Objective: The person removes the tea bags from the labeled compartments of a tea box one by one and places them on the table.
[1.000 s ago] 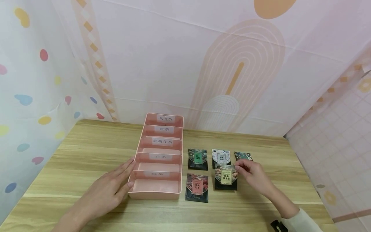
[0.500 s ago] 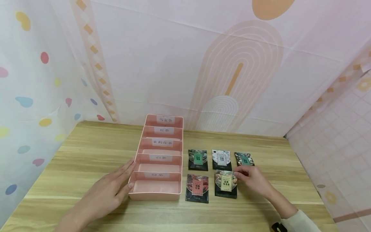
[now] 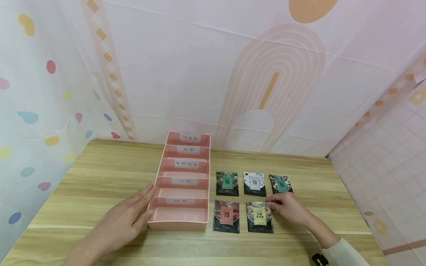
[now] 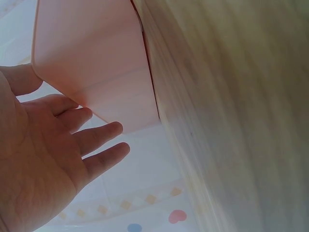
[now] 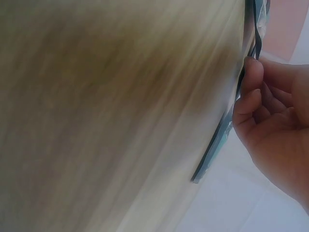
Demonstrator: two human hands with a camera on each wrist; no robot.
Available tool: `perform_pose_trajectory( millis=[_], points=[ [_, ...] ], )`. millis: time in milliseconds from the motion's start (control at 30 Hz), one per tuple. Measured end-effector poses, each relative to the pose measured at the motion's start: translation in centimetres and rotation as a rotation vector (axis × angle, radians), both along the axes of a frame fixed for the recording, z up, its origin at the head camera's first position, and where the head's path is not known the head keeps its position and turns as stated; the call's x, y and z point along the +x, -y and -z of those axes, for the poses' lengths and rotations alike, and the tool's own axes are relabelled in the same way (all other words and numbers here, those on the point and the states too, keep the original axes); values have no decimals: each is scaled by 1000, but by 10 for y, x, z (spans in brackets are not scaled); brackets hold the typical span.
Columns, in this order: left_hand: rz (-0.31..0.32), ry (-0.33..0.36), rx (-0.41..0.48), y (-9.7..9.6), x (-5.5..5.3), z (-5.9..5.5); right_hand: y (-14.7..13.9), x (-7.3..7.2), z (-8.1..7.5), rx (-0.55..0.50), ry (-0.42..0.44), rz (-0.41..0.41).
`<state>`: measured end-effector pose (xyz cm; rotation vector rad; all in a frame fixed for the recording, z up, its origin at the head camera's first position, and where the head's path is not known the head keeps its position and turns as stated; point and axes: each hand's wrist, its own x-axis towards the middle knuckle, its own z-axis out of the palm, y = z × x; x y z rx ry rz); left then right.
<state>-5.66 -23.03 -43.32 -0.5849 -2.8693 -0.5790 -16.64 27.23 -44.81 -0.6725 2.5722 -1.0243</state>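
Note:
My left hand (image 3: pixel 124 214) rests with extended fingers along the left side of a pink divided box (image 3: pixel 178 224); in the left wrist view its fingertips (image 4: pixel 112 128) lie at the box's wall. My right hand (image 3: pixel 291 208) pinches the upper right corner of a tea sachet with a yellow label (image 3: pixel 260 217), which lies close on the table. Left of that sachet is a red-labelled tea sachet (image 3: pixel 226 217). Behind them lie a green-labelled sachet (image 3: pixel 227 183), a white sachet (image 3: pixel 254 183) and a teal-labelled sachet (image 3: pixel 281 183), its lower edge near my right hand.
The box has several compartments in a row, each with a white paper label (image 3: pixel 185 181) in Chinese characters. Everything stands on a wood-grain table (image 3: pixel 110 166). Patterned cloth (image 3: pixel 173 74) hangs behind the table and along both sides.
My right hand has moved toward the front edge, bringing the yellow-labelled sachet down level with the red-labelled one. The teal-labelled sachet is more visible. My left hand has stayed at the box.

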Motion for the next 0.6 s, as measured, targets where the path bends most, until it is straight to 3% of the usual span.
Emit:
perform_pose_trajectory(
  millis=[433, 600],
  points=[
    [-11, 18, -8, 1, 1, -3, -9, -1, -6, -8, -45, 28],
    [-23, 29, 7, 3, 2, -6, -15, 1, -12, -48, -174, 71]
  ],
)
